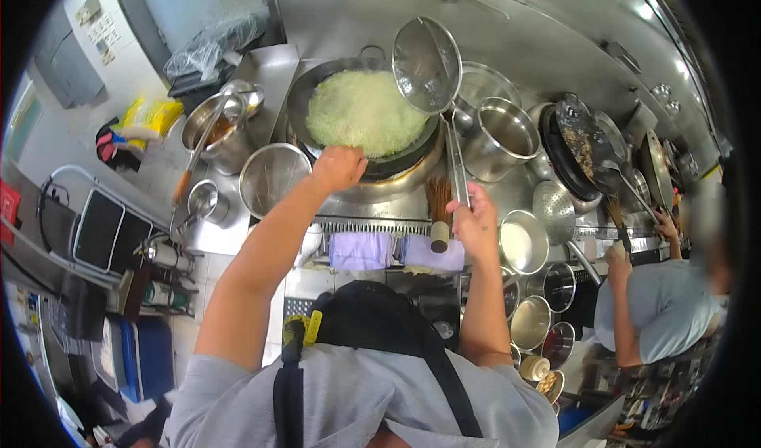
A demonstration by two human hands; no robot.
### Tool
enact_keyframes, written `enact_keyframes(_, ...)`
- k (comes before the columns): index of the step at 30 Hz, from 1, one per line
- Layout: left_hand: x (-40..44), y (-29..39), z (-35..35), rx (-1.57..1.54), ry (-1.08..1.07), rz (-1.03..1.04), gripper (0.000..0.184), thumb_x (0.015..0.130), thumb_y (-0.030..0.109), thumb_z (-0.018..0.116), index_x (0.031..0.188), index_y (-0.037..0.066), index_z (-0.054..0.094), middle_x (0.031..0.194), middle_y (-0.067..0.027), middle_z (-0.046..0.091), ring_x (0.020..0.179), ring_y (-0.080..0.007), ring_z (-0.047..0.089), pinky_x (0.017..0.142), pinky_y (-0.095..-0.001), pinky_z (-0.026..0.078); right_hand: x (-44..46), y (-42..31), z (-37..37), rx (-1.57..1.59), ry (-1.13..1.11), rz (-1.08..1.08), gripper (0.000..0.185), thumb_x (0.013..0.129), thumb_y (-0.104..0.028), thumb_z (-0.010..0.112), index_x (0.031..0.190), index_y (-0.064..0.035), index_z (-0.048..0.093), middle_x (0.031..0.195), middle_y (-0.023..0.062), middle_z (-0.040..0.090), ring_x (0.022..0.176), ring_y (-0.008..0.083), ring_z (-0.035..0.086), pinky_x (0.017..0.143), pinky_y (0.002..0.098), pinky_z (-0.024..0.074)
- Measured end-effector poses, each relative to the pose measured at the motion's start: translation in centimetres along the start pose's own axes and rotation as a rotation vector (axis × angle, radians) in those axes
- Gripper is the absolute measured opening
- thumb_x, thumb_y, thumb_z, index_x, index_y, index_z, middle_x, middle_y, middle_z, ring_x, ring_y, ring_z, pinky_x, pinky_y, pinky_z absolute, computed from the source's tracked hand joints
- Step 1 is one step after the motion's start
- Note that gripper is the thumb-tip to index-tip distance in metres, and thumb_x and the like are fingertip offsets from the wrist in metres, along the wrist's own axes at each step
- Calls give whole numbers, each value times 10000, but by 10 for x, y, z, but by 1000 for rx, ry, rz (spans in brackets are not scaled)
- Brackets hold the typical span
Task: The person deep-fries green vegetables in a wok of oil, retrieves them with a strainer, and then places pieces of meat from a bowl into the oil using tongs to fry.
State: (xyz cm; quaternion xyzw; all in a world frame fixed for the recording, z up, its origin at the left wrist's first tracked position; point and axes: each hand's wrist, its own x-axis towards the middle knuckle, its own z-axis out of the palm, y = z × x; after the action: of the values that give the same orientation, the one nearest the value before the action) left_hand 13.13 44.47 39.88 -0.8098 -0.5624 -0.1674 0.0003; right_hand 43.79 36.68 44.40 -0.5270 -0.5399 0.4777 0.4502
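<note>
A large dark wok [300, 103] holds pale green, foamy contents [365, 114]. At its front rim is my left hand [341, 168], fingers curled; what it grips, if anything, is hidden. My right hand [476, 220] is closed on the long metal handle of a big round strainer [426, 66], raised at the wok's right edge. A bamboo brush [439, 206] stands between my hands, over folded purple cloths [361, 251]. Left of the wok, a flat round mesh sieve [275, 180] lies near my left wrist.
Steel pots [498, 141] stand right of the strainer, with bowls and a perforated ladle [553, 210] below. A pot with a ladle [218, 135] sits at left. On the right, a co-worker in grey [674, 305] works at another wok [583, 143].
</note>
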Motion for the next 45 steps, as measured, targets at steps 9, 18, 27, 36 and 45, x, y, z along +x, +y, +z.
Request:
enact_keyframes(9,-6,-9,6,1,49,27,339,882,341,570,730,49,654,725,-188,666,698,-377,662,690,-481,532,-15,-17,33,76,112,-13,462,864,9,463,1326,4,457,866,112,631,491,79,489,402,236,379)
enact_keyframes(18,-4,-14,20,-66,101,60,311,873,316,597,749,38,663,737,-180,675,701,-354,673,680,-455,537,-25,-21,55,3,174,-17,428,867,7,437,1293,8,481,863,120,628,486,78,481,407,232,387)
enact_keyframes(27,-13,-18,16,-167,113,92,221,857,239,618,860,20,638,882,-192,669,874,-349,647,816,-466,482,-20,-7,91,-31,242,16,405,870,7,482,1273,6,523,834,102,632,479,78,480,388,240,369)
enact_keyframes(36,-68,7,-1,-146,232,91,615,769,172,647,1342,15,488,1379,-206,444,1327,-393,368,1098,-507,321,30,14,57,-274,274,-140,460,845,-34,562,1292,44,490,834,116,654,549,158,566,515,310,467)
enact_keyframes(45,-65,9,1,-222,214,96,615,769,123,664,1339,-12,477,1416,-231,411,1346,-426,348,1076,-479,374,31,1,98,-2,134,152,435,856,-23,524,1287,17,472,825,85,636,471,98,479,389,256,380)
